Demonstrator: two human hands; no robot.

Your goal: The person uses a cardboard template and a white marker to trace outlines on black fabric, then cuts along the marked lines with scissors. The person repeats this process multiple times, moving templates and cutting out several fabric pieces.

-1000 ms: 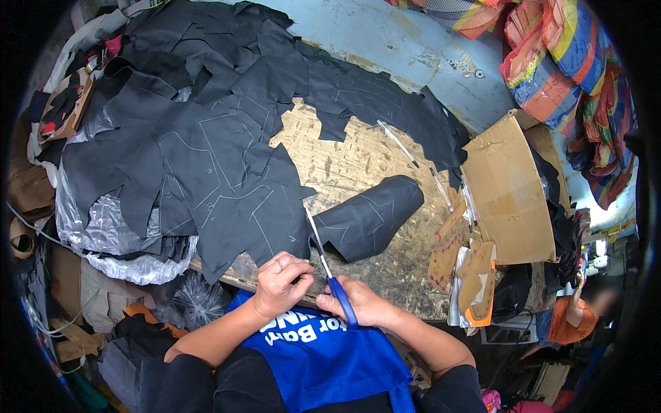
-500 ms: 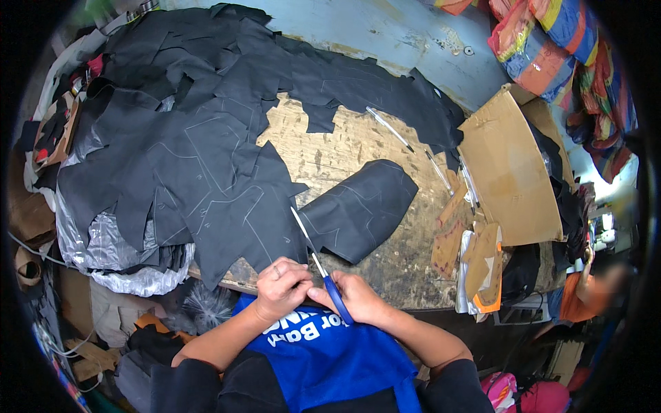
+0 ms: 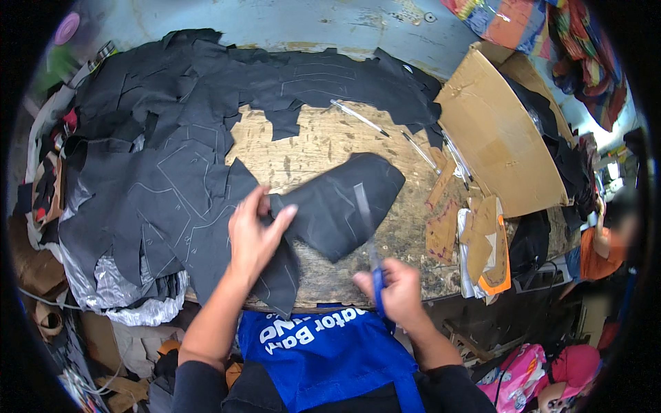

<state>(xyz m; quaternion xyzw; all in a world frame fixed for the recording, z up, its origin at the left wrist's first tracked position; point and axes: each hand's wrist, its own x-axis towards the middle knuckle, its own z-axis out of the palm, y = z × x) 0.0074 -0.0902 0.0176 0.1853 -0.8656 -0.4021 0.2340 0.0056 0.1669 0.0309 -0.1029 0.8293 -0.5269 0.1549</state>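
My right hand (image 3: 401, 292) is closed around the blue handle of a pair of scissors (image 3: 378, 279), whose blades point away from me and are blurred. To its left, my left hand (image 3: 253, 230) reaches over the table with thumb and fingers apart. Between them lies the narrow left end of a rounded black sheet piece (image 3: 344, 203) marked with pale lines. The thumb rests at that end. Under and beside my left wrist spreads a larger black sheet (image 3: 206, 220), also with pale outlines, its pointed corner hanging toward my blue apron (image 3: 323, 351).
More black sheets (image 3: 179, 82) cover the table's left and back. Pens (image 3: 361, 118) lie on the worn wooden top (image 3: 275, 155). An open cardboard box (image 3: 502, 131) stands at right, near brown card templates (image 3: 482, 241). Another person (image 3: 599, 241) is at far right.
My hands have moved apart. The left went forward to the rounded piece's end; the right swung right with the scissors, away from the larger sheet. The view has shifted.
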